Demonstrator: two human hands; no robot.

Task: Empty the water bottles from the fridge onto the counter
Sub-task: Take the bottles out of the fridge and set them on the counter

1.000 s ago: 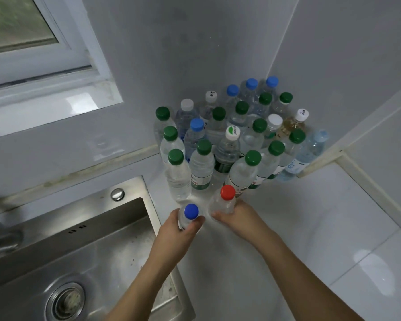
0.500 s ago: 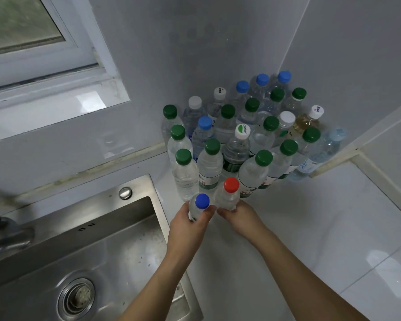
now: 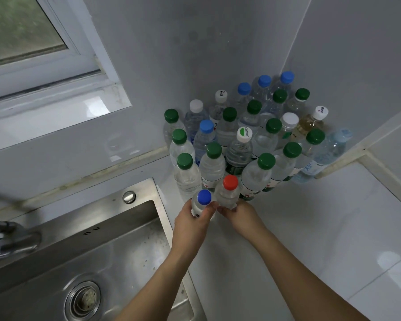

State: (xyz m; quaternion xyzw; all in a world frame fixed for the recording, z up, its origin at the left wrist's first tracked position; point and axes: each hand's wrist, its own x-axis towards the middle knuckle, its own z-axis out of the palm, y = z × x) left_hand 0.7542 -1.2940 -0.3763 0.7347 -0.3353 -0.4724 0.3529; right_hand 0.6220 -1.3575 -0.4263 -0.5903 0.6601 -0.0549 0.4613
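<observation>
Left hand (image 3: 191, 224) curled round blue-cap bottle (image 3: 201, 205), upright at front of cluster. Right hand (image 3: 237, 215) wrapped round base of red-cap bottle (image 3: 227, 193), just beside at 3 o'clock, the two touching or nearly so. Whether either base sits on white surface (image 3: 310, 228): cannot tell. Cluster of bottles (image 3: 241, 140) packed in wall corner at 12 to 1 o'clock of hands; green, blue, white caps. Sink (image 3: 102, 251) at 8 o'clock, tap (image 3: 7, 237) at far left. Window (image 3: 33, 42) at 10 o'clock.
</observation>
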